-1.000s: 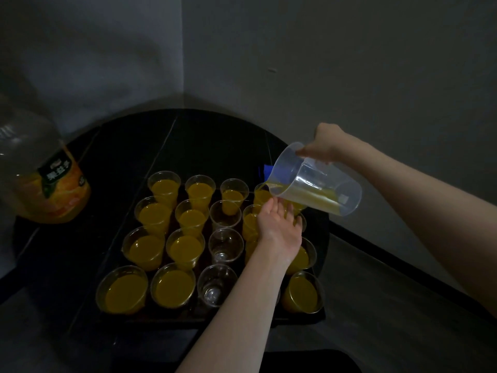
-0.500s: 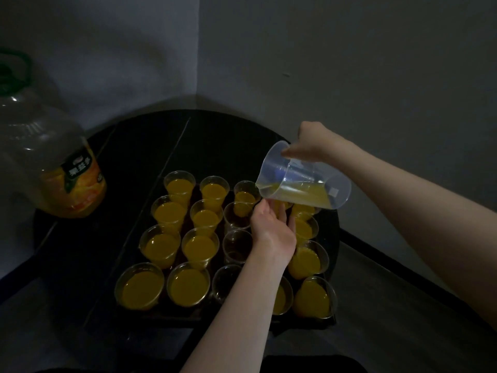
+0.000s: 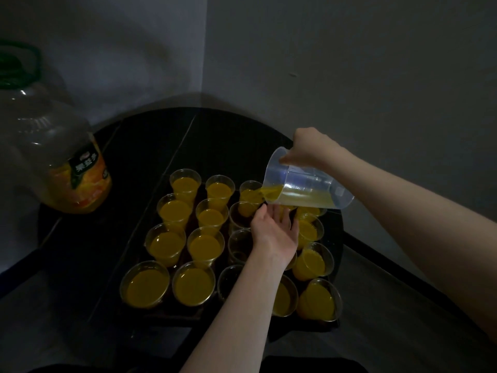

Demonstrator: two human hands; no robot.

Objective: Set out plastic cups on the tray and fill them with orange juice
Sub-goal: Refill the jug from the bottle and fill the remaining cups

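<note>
Pouring is in progress: the right hand point(image 3: 309, 146) grips the clear jug point(image 3: 306, 184) by its upper side, and the jug is tilted with its long axis running from lower right to upper left, so the spout lies over the third column of cups. Juice sits at the lip, near the partly filled cup point(image 3: 251, 196) at the far end. The left hand point(image 3: 274, 230) is nearer to the empty cups; its fingers are straight and relaxed, held beside the rim of the empty cup point(image 3: 240, 214), and I cannot tell if they touch it. Three cups in this column look empty, so I judge the next pour goes towards the person. The tray point(image 3: 188, 316) lies on a dark round worktop point(image 3: 150, 146) in a corner of grey walls, with a big juice bottle point(image 3: 53, 146) at the left.
</note>
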